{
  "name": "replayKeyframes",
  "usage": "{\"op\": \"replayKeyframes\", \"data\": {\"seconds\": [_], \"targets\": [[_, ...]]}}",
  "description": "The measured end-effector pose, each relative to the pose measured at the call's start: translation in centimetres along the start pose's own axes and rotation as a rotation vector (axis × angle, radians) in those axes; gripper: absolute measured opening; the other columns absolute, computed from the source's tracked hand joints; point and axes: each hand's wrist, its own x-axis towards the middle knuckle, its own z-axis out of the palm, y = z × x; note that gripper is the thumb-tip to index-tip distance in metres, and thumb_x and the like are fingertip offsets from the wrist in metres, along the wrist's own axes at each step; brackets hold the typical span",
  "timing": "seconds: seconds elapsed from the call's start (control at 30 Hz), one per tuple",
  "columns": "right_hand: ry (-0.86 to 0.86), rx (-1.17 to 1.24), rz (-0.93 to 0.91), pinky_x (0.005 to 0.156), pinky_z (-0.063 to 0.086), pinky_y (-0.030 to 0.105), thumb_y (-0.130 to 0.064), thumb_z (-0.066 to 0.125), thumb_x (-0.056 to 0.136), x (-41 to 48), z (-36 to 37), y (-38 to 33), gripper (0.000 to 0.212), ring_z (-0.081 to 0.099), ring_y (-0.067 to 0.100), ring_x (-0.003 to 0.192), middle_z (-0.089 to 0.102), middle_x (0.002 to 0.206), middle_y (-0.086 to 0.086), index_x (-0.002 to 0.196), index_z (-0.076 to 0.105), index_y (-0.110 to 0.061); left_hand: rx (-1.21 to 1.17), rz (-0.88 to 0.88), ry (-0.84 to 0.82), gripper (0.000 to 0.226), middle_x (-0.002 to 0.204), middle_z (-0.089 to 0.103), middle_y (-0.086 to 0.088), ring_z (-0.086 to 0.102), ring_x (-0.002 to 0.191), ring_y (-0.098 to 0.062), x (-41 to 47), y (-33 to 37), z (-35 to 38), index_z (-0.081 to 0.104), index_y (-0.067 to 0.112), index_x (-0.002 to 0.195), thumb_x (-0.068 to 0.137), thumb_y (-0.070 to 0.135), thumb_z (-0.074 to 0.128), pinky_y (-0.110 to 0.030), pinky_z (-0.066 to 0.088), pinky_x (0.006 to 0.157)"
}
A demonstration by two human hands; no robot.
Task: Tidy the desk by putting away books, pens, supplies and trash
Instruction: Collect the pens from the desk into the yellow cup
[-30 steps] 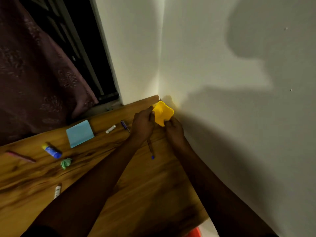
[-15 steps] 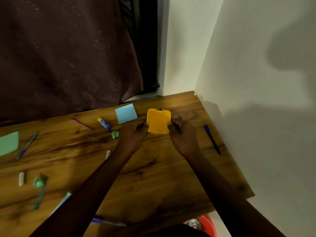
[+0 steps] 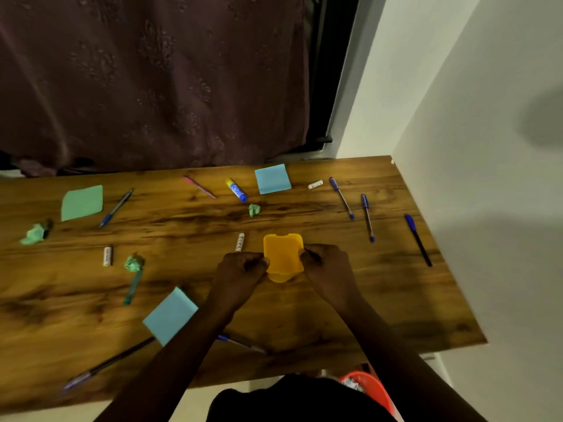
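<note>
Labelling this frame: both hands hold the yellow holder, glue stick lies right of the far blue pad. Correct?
No: head view shows the glue stick left of the pad. The left hand and right hand do grip the holder.

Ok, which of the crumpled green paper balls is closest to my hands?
The ball right by the glue stick, straight beyond your left hand gripping the yellow holder. The other two balls lie much farther left.

Bare desk (image 3: 387,293) right of right hand (image 3: 327,266), white stick (image 3: 239,242) just beyond left hand (image 3: 240,269), wall (image 3: 487,254) along right edge
</note>
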Motion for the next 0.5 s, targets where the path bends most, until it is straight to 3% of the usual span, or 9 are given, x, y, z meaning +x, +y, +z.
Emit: {"op": "replayKeyframes", "data": {"seconds": [0.1,0.23,0.3,0.37,0.43,0.5], "targets": [[0.005,-0.007,0.009,0.051,0.043,0.007,-0.019,0.059,0.101,-0.1,0.4,0.0,0.024,0.065,-0.008,0.061,0.078,0.085,0.003,0.116,0.077,-0.015,-0.004,-0.024,-0.019,0.018,0.088,0.079,0.008,0.076,0.086,-0.013,0.1,-0.6,0.0,0.075,0.041,0.085,0.093,0.026,0.070,-0.051,0.059,0.090],[-0.003,-0.011,0.040,0.062,0.054,0.027,-0.022,0.059,0.100,-0.1,0.6,0.2,0.027,0.071,0.012,0.072,0.078,0.090,0.001,0.122,0.074,-0.017,-0.030,-0.057,-0.043,0.012,0.093,0.079,0.004,0.076,0.088,-0.013,0.3,-1.2,0.0,0.077,0.028,0.103,0.095,0.025,0.069,-0.049,0.060,0.092],[-0.003,-0.002,0.056,0.058,0.050,0.019,-0.024,0.060,0.100,0.0,0.7,0.3,0.027,0.071,0.010,0.073,0.078,0.089,-0.001,0.123,0.074,-0.019,-0.055,-0.075,-0.055,0.014,0.096,0.079,0.003,0.076,0.091,-0.015,0.3,-1.3,0.0,0.077,0.023,0.107,0.095,0.024,0.068,-0.048,0.059,0.093],[-0.009,-0.006,0.057,0.060,0.052,0.018,-0.026,0.060,0.100,0.1,0.7,0.4,0.025,0.070,0.006,0.072,0.077,0.089,-0.002,0.118,0.076,-0.019,-0.063,-0.076,-0.057,0.013,0.096,0.079,0.002,0.076,0.092,-0.016,0.3,-1.3,-0.1,0.077,0.025,0.105,0.095,0.026,0.069,-0.050,0.059,0.093],[-0.018,-0.017,0.048,0.066,0.054,0.030,-0.028,0.059,0.100,0.1,0.6,0.4,0.024,0.070,0.010,0.074,0.077,0.091,-0.001,0.115,0.076,-0.018,-0.014,-0.061,-0.045,0.010,0.092,0.079,0.002,0.076,0.089,-0.017,0.3,-1.3,-0.5,0.078,0.031,0.096,0.095,0.030,0.068,-0.049,0.060,0.091],[-0.024,-0.017,0.053,0.066,0.051,0.025,-0.031,0.058,0.101,0.1,0.4,0.5,0.026,0.068,0.005,0.078,0.076,0.096,-0.002,0.116,0.074,-0.018,0.194,-0.024,0.000,0.014,0.088,0.078,0.005,0.074,0.083,-0.015,0.2,-1.5,-1.6,0.074,0.038,0.083,0.094,0.033,0.066,-0.043,0.061,0.083]]}}
